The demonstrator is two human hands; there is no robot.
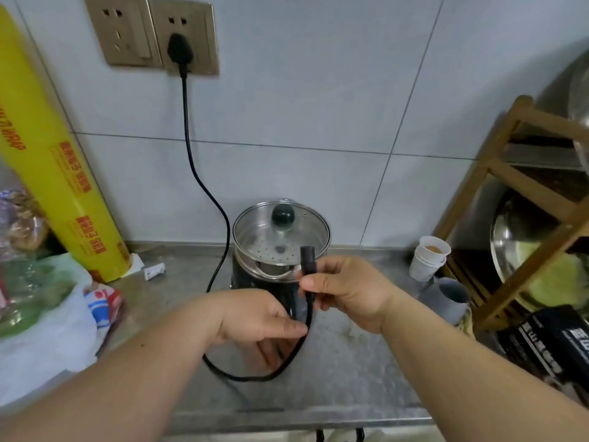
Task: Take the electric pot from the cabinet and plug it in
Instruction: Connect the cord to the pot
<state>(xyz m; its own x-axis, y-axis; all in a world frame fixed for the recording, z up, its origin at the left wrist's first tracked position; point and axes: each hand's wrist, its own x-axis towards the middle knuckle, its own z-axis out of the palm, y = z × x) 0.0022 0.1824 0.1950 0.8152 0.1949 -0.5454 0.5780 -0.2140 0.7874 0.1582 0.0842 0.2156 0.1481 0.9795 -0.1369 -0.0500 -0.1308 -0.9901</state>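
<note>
Both hands are busy with the black power cord (191, 148) in front of the electric pot (280, 250): the right hand (347, 291) pinches the cord just below its appliance connector (307, 256), holding that end upright near the pot's rim, while the left hand (264, 317) has its thumb and fingers curled round the cord lower down, where it loops over the worktop (350, 362). That pot stands on the worktop against the tiled wall, its glass lid (281, 229) on and a perforated steamer tray visible through it, so fetching it from the cabinet looks finished. At the far end, the wall plug (180, 49) is seated in the right-hand socket (188, 36) of the pair, and the cord runs down the tiles to the pot's left side. What seems left is pushing the connector into the pot's inlet, which I cannot see from here; it may sit low on the body, behind the hands. Around the pot, a yellow cling-wrap box (47, 161) leans at the left above some plastic bags (47, 314), stacked paper cups (430, 260) stand to the right, and a wooden rack (516, 218) holds metal bowls.
</note>
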